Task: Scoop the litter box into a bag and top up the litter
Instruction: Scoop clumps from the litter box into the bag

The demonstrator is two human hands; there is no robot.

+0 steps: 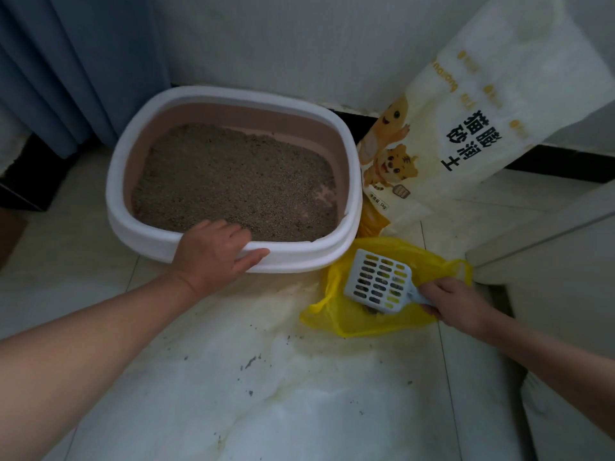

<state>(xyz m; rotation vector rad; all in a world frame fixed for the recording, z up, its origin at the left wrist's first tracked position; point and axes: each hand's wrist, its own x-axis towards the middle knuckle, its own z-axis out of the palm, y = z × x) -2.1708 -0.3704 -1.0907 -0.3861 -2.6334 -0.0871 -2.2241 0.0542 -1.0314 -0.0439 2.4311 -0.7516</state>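
Handle of the pale-blue slotted plastic scoop (379,281) was mostly covered by the right hand (456,305). Cream printed litter sack (492,94) was cropped at the top edge; small print unreadable.

Tiled floor (233,377) near side open; litter box (114,194), litter sack (499,94) block far side.

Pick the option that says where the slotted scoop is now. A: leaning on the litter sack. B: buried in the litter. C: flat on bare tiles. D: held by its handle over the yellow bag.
D: the right hand grips the handle of the pale blue slotted plastic scoop, whose head hangs over the crumpled yellow plastic bag.
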